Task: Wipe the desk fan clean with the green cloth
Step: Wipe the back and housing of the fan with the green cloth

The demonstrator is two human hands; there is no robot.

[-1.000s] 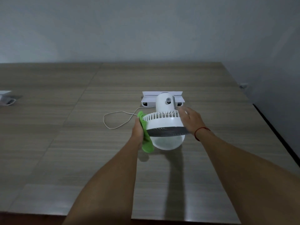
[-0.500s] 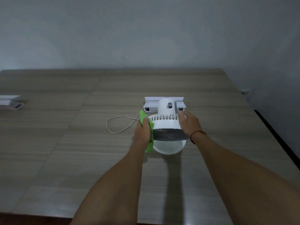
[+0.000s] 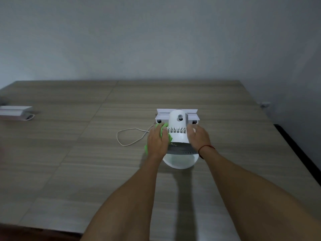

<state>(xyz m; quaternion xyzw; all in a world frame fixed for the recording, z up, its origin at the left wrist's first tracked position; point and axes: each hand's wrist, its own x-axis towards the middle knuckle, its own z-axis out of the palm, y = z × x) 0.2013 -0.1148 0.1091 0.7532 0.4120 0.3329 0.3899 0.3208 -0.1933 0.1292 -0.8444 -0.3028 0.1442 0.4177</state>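
Green microfibre cloth, bunched under the left hand and pressed against the left flank of the small white plastic desk fan. Left grip closed on the cloth, fingers curled over it. Right hand cupped flat on the fan's right flank, bracing; not wrapped round anything, fingers together and laid along the housing. Fan near the middle of the grey wood-grain table, tilted face-down toward the wearer, rear vents and motor hump uppermost, round white base nearest. Long axis of the fan body running away from the wearer, so cloth lies just left of it, touching. Probably mid-wipe on the left side; top and right side likely next, a reach across from the left hand. Thin white cord looped on the table left of the fan, beside the cloth; could snag.
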